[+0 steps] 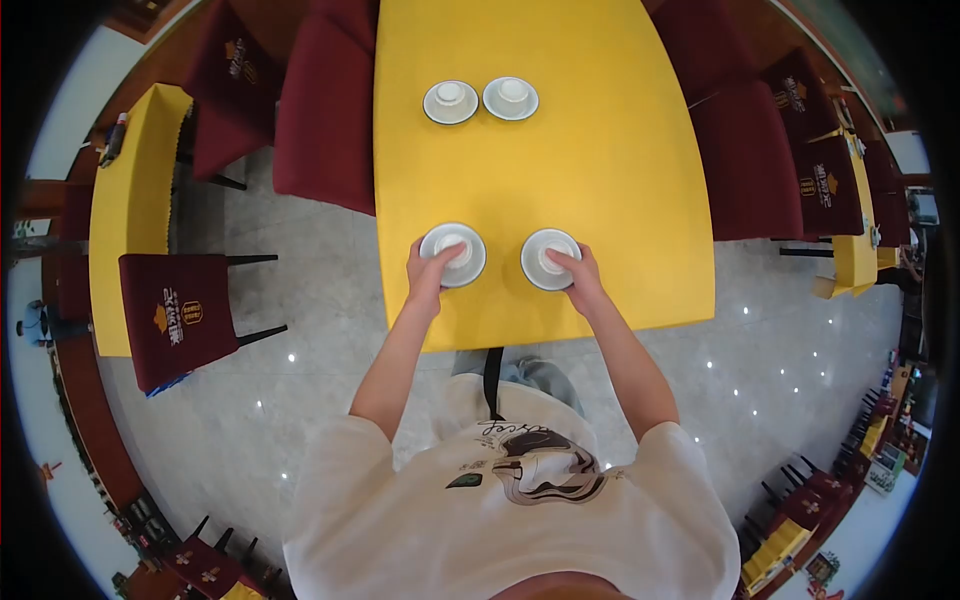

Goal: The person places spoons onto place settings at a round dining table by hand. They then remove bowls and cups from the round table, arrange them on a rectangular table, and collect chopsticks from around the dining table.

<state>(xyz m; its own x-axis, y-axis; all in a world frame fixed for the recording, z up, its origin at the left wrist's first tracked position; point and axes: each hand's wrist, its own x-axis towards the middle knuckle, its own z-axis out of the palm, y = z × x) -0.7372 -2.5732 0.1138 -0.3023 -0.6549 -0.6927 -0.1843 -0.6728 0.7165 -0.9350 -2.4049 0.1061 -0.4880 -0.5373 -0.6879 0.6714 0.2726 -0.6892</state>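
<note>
Near the front edge of the yellow-covered table [560, 190], my left hand [429, 272] grips a white plate [477, 266] by its left side. A small white cup [464, 259] sits on that plate, under my thumb. My right hand [584, 277] holds a matching plate [532, 272] from the right, its thumb against another small white cup [546, 258]. A gap of table separates the two plates. Whether they rest on the cloth or are slightly raised, I cannot tell. Fingers beneath both plates are mostly hidden.
Farther up the table stand two more dark-rimmed plates [436, 114] [497, 111], each with a white cup on it. Dark red chairs [325, 125] [745, 160] line both long sides. Another chair [178, 315] and a yellow table [135, 215] are at left.
</note>
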